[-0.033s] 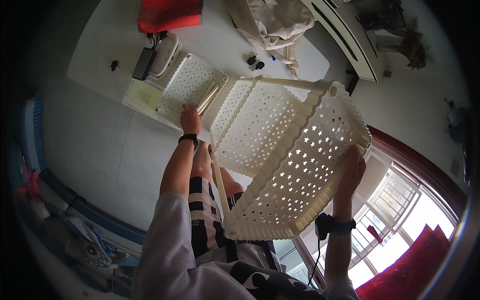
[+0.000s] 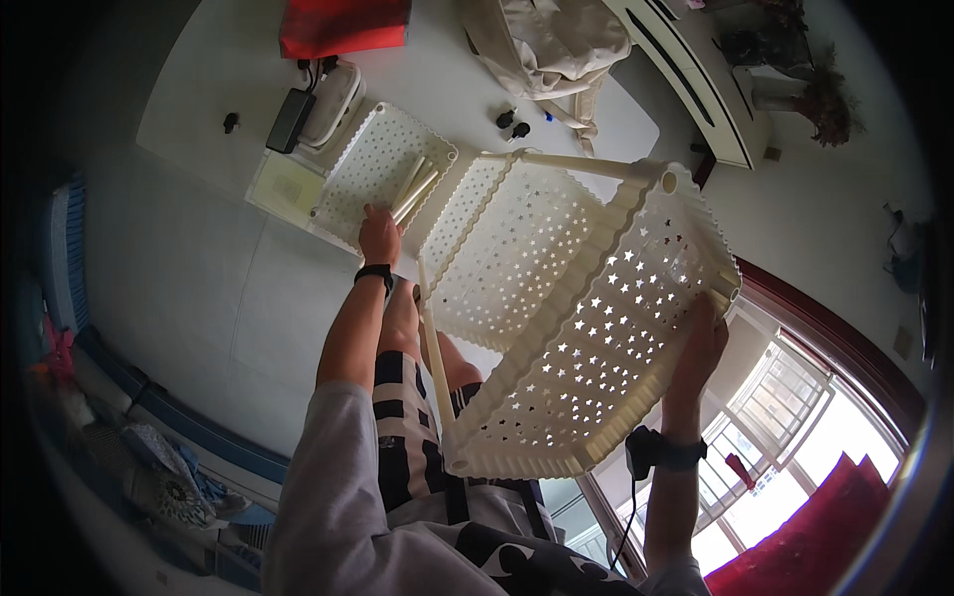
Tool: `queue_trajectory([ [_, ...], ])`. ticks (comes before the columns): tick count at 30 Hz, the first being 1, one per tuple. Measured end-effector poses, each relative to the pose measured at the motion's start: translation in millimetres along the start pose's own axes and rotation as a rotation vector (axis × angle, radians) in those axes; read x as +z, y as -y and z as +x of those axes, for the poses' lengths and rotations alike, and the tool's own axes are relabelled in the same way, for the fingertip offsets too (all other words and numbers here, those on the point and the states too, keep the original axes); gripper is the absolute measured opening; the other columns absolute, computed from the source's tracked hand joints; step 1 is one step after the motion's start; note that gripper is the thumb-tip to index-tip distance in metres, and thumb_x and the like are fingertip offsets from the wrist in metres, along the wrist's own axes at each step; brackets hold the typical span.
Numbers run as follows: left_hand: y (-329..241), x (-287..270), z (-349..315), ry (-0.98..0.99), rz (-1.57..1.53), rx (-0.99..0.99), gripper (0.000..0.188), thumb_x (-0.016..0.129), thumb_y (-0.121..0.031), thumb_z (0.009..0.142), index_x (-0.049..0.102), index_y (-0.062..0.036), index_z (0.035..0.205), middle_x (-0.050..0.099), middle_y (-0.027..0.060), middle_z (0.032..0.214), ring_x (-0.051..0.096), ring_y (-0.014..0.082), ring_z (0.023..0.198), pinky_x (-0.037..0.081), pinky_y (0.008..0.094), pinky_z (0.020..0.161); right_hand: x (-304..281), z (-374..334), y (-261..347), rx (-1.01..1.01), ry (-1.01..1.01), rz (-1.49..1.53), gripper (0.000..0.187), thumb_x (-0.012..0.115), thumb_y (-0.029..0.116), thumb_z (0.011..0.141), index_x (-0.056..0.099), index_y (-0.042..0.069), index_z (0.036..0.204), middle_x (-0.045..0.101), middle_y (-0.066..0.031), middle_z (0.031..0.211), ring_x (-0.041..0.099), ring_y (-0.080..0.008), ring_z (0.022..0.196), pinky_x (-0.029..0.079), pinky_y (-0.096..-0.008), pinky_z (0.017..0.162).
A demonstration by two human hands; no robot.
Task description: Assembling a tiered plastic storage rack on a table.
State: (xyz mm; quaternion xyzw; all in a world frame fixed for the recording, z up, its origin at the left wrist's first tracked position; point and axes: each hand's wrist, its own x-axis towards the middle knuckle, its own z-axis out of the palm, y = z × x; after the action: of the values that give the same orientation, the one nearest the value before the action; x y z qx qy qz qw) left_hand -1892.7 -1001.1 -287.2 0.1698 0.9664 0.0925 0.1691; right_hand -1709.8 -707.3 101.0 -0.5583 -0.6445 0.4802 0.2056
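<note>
My right hand [image 2: 701, 343] is closed on the outer edge of a cream plastic shelf rack [image 2: 596, 348], near a corner socket, and holds it tilted. The rack has star-shaped holes and wavy rims; tubular posts [image 2: 435, 368] join its tiers. My left hand [image 2: 380, 238] reaches to a separate cream shelf tray [image 2: 363, 164] on the left. Several loose cream tubes [image 2: 417, 194] lie in that tray, and my left fingers are closed at their near ends. The fingertips are partly hidden.
On the white surface are a red bag [image 2: 343, 28], a beige backpack [image 2: 547, 45], a black adapter [image 2: 290, 121], a white case [image 2: 333, 104] and small black pieces [image 2: 512, 124]. A yellowish flat sheet [image 2: 285, 189] lies beside the tray. A window [image 2: 775, 417] is at the right.
</note>
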Motion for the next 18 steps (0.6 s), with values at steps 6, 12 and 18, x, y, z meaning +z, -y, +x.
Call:
queue_trajectory([
  [6, 13, -58, -25, -0.169, -0.581, -0.209, 0.023, 0.052, -0.017, 0.092, 0.043, -0.0017, 0.107, 0.062, 0.0206, 0.092, 0.061, 0.0399, 0.081, 0.05, 0.0459, 0.067, 5, -11, 14, 0.009, -0.048, -0.203, 0.028, 0.05, 0.03, 0.095, 0.059, 0.003, 0.091, 0.053, 0.0027, 0.075, 0.048, -0.0065, 0.068, 0.04, -0.0247, 0.06],
  [12, -15, -207, -69, 0.053, -1.189, -0.149, 0.021, 0.045, -0.023, 0.098, 0.045, -0.0022, 0.101, 0.053, 0.0047, 0.075, 0.052, 0.0118, 0.062, 0.046, 0.0268, 0.055, 8, -11, 0, -0.111, -0.023, -0.01, 0.037, 0.046, 0.038, 0.096, 0.055, 0.003, 0.086, 0.049, 0.0002, 0.067, 0.046, -0.0103, 0.062, 0.04, -0.0304, 0.056],
  [18, -8, -395, -150, 0.067, -0.991, -0.019, 0.022, 0.044, -0.023, 0.098, 0.047, -0.002, 0.096, 0.051, 0.002, 0.074, 0.048, 0.0084, 0.057, 0.043, 0.0252, 0.054, 0, 2, -6, -0.064, 0.083, -0.087, 0.041, 0.048, 0.039, 0.094, 0.049, -0.001, 0.102, 0.058, -0.0128, 0.077, 0.058, -0.0252, 0.071, 0.045, -0.0388, 0.064],
])
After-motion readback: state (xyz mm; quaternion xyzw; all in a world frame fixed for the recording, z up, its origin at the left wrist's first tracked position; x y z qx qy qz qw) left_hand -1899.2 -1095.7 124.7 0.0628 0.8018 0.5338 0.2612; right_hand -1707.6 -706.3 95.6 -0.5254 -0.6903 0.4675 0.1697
